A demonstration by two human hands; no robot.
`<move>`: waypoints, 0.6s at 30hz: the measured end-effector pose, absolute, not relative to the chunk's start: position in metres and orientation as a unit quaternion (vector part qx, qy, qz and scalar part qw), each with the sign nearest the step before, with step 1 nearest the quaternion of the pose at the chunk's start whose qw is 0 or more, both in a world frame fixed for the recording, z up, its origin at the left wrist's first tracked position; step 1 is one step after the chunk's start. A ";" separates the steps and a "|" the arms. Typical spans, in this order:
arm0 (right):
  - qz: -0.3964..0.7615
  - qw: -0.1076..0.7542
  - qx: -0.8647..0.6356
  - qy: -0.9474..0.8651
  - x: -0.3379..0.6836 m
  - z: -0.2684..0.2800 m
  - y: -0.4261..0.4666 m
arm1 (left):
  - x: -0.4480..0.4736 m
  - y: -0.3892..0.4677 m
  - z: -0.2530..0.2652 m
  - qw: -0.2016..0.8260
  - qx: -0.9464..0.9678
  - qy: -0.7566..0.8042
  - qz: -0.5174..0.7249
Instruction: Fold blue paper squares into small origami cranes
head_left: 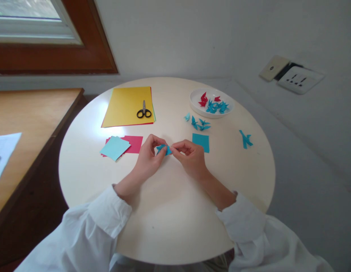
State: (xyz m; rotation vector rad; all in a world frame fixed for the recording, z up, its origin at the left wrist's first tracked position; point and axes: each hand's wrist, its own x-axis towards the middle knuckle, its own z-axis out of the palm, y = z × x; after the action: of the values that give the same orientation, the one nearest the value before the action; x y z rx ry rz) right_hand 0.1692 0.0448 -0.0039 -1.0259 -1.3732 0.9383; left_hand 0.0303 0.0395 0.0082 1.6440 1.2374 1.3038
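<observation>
Between my two hands, over the middle of the round table (175, 226), is a small folded blue paper crane (169, 150), partly hidden by fingers. My left hand (151, 155) pinches its left side between thumb and fingers. The fingertips of my right hand (190, 156) close on its right end. Just beyond my right hand lies a flat blue paper square (201, 142). Left of my left hand, a pink paper sheet (135, 144) sits beside a stack of light blue squares (115, 148) with pink paper beneath. Several finished blue cranes (202, 124) stand farther back.
A white dish (194, 106) at the back right holds red and blue cranes. Black-handled scissors (144, 110) rest on yellow paper sheets (124, 105) at the back left. Blue paper strips (245, 139) lie at the right. A wooden desk (42, 113) stands left of the table.
</observation>
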 end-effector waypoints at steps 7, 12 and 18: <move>0.398 0.553 -0.437 -0.588 0.169 -0.005 0.045 | 0.032 0.040 0.007 0.355 0.627 0.466 0.513; 0.394 0.544 -0.446 -0.592 0.170 -0.004 0.046 | 0.032 0.041 0.006 0.372 0.619 0.455 0.521; 0.424 0.554 -0.445 -0.561 0.171 -0.004 0.048 | 0.031 0.042 0.003 0.389 0.601 0.458 0.527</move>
State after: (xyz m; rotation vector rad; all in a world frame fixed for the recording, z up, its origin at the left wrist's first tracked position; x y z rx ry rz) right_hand 0.1706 0.0478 -0.0036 -1.0510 -1.3263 1.0014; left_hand 0.0314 0.0424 0.0032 1.5275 1.1639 1.3402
